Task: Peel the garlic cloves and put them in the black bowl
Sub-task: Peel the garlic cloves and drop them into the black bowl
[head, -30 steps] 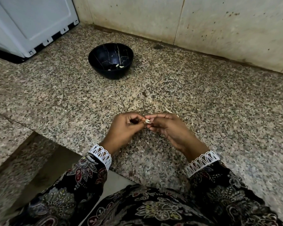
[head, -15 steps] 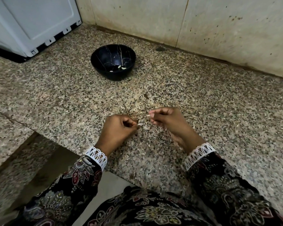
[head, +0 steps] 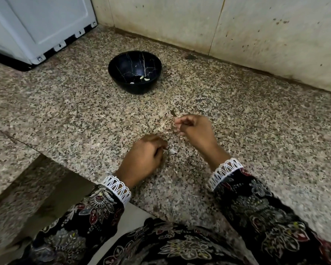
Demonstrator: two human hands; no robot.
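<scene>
A garlic clove (head: 172, 151), small and white, sits at the fingertips of the left hand (head: 144, 156), just above the speckled granite table (head: 75, 115). The left hand's fingers are curled inward and pinch the clove at its near end. The right hand (head: 194, 130) is apart from the left hand, farther from the person and slightly to the right; its fingers are curled with thumb and forefinger brought together, but motion blur prevents telling whether a scrap of skin is held between them. Pale garlic skins (head: 164, 125) lie scattered on the table between and beside the two hands. The black bowl (head: 135, 72), marked with thin white veins, stands upright on the table well beyond the hands. Three peeled cloves (head: 144, 79) rest on its bottom. A white appliance (head: 38, 27) occupies the far left corner. A stained tiled wall (head: 237, 31) borders the table's far edge.
</scene>
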